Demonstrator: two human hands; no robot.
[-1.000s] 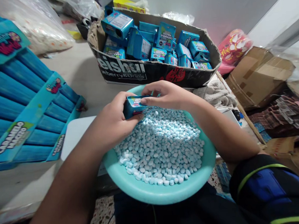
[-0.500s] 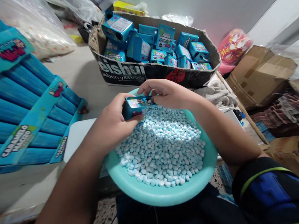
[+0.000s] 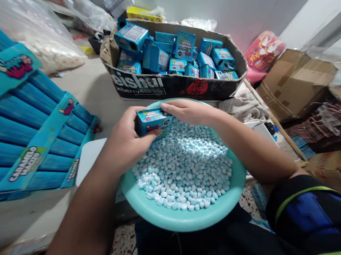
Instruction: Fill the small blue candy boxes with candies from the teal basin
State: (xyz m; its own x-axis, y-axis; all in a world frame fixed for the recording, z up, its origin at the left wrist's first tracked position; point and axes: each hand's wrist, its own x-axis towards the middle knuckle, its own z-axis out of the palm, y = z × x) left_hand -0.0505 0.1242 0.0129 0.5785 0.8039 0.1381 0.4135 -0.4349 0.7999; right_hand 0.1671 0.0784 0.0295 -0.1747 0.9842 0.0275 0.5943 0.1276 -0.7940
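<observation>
A small blue candy box (image 3: pixel 153 120) is held over the far left part of a turquoise bowl (image 3: pixel 181 222). My left hand (image 3: pixel 131 137) wraps round its left side, with the thumb along the near face. At the box's right end lies my right hand (image 3: pixel 183 109), its fingertips on the top edge by the dark opening; its other fingers are hidden behind the box. Many pale blue and white candies (image 3: pixel 186 168) fill the bowl beneath both hands.
Behind the bowl stands a torn carton (image 3: pixel 154 88) holding several blue boxes (image 3: pixel 186 45). A large blue display (image 3: pixel 30 131) is at the left. To the right are a grey cloth (image 3: pixel 245 106) and a brown cardboard box (image 3: pixel 296 83).
The candy box has turned so more of its near face shows. My right fingers have moved from the opening onto the box's end, flatter and lower, and the candies seen at the opening are now hidden.
</observation>
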